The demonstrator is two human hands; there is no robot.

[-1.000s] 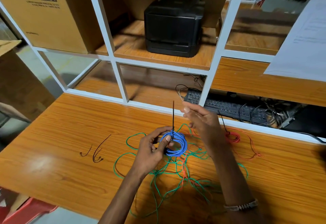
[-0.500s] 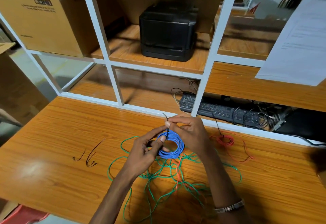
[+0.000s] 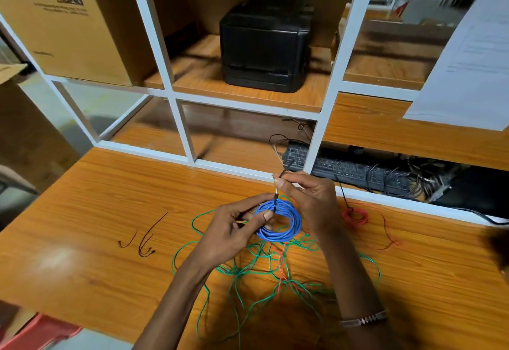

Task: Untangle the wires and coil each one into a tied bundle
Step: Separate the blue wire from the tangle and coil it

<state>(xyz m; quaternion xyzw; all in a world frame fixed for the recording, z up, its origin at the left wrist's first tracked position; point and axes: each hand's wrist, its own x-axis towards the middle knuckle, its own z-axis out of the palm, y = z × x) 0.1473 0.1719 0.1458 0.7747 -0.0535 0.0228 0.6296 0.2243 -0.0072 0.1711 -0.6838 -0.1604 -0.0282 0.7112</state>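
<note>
Left hand, fingers curled round the near-left rim of a blue coil, thumb pressed on the loops, coil held just above the desk. Right hand just beyond and to the right of it, thumb and forefinger pinching a thin black tie; tie running down from the pinch to the top of the coil, wrapped there round the loops, free tip poking up past the fingers. Metal watch strap on the right wrist.

Beneath and nearer than both hands, loose green wire sprawled on the desk, tangled with an orange wire. Right of the right hand, a small red coil lying flat, black tie standing up from it. Well left of the left hand, two spare ties side by side.

Beyond the hands, white shelf frame; keyboard in the low bay, black printer above it, cardboard box up left, paper sheet up right.
</note>
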